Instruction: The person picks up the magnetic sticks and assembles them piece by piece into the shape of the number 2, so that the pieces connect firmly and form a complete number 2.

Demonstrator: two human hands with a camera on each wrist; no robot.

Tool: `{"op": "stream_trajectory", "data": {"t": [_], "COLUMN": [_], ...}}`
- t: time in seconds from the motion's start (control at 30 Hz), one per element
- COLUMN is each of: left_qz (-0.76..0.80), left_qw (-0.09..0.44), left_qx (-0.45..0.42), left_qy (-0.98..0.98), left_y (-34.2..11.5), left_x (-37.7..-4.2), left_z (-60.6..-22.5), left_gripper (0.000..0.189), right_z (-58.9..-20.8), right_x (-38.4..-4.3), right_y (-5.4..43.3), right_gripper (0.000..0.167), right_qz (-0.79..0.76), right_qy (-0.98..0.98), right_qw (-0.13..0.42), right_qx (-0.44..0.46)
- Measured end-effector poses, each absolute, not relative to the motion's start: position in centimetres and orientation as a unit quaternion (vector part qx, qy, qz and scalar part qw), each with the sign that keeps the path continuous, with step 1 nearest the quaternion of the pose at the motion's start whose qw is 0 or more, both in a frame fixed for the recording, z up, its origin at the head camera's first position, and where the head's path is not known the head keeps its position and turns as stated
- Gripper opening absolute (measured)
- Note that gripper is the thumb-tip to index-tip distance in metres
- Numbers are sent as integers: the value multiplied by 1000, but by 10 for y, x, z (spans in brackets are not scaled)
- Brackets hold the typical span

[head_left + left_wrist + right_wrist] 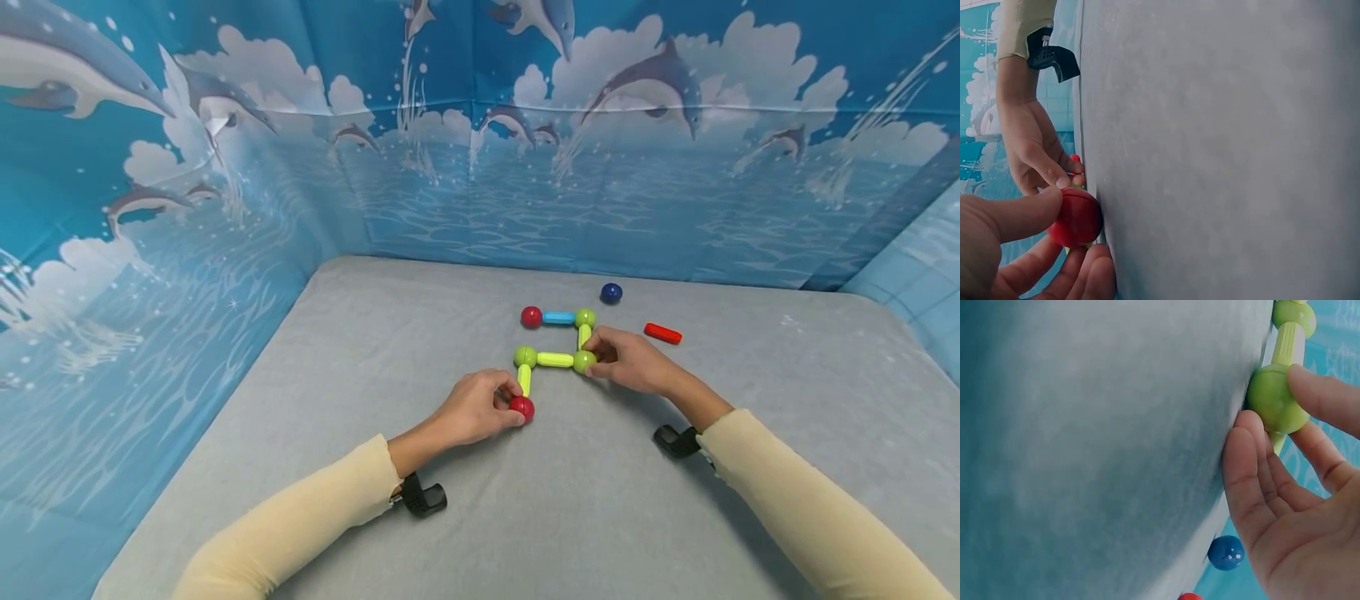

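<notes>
A zigzag chain of balls and rods lies on the grey cloth. At its near end, my left hand (pixel 474 406) pinches a red ball (pixel 1079 219) between thumb and fingers. From there a yellow-green rod (pixel 525 381) leads to a green ball (pixel 526 357), then another yellow-green rod (pixel 555 360) runs right. My right hand (pixel 628 358) holds the green ball (pixel 1275 399) at that corner, thumb on one side and fingers on the other. Beyond it, a short rod reaches the far green ball (pixel 585 317), which a blue rod (pixel 558 318) links to a second red ball (pixel 531 317).
A loose dark blue ball (pixel 611 293) sits behind the chain, near the back edge of the cloth. To the right lies a separate red rod (pixel 663 333). A dolphin-print curtain (pixel 480 200) rises along the back and left.
</notes>
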State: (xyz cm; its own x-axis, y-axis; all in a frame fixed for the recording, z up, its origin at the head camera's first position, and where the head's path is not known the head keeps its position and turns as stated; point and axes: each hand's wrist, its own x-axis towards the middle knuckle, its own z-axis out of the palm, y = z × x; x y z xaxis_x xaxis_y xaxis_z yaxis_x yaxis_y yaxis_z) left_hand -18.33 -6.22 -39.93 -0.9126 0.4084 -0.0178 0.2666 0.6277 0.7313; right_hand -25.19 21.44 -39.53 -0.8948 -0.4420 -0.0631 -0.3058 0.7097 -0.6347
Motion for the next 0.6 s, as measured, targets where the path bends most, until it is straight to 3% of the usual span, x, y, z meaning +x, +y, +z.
{"op": "stream_trajectory", "data": {"t": [0.2,0.47,0.6], "left_qz": [365,354,365], "left_qw": [85,93,114], "left_qx": [207,236,236], "left_qy": [904,900,893], "left_y": [-64,-64,-67], "left_x": [-183,-186,-189], "left_z": [-401,-399,-398], "left_gripper": [29,25,24], "right_z": [-390,-376,-373], "right_x": [-253,-271,-282], "right_y": [224,259,285], "right_gripper": [27,34,38], "right_qz": [-315,-224,-187], "right_qy": [918,961,974], "right_qw": [129,38,46], "right_qx": [-201,-156,-119]}}
